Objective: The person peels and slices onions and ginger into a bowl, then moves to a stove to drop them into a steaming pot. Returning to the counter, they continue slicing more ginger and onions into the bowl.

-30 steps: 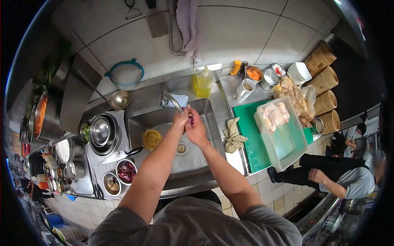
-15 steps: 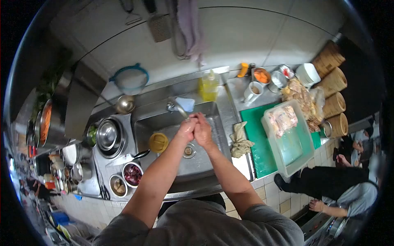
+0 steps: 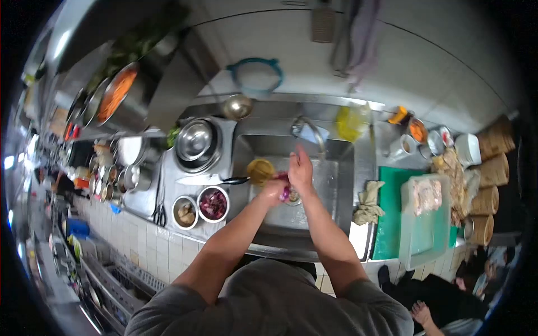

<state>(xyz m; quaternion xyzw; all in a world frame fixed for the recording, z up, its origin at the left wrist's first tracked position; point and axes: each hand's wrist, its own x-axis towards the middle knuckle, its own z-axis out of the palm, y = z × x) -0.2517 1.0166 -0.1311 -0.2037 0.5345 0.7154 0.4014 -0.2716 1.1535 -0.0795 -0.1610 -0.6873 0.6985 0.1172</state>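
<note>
My left hand [image 3: 273, 192] is curled low over the sink [image 3: 333, 215], with glossy purple-red pieces [image 3: 287, 193] at its fingertips. Blur hides exactly what these pieces are. Beside it, my right hand [image 3: 301, 169] has its fingers stretched out toward the faucet [image 3: 318, 137] and its palm turned inward. The drain [image 3: 294, 199] lies just beneath the purple-red pieces. A yellowish-brown cup-shaped container [image 3: 260, 169] stands in the sink's left part, close to my left hand.
Left of the sink are a knife [image 3: 202, 180], nested metal bowls [image 3: 195, 141], and a bowl of dark red pieces [image 3: 213, 204]. To the right lie a crumpled cloth [image 3: 369, 203], a green board [image 3: 389, 215] and a plastic tub [image 3: 421, 246]. A co-worker's hand [image 3: 421, 312] shows lower right.
My hands, clasped together by the faucet before, have separated. The left has moved down toward the drain, and purple-red pieces now show there. My view has shifted left.
</note>
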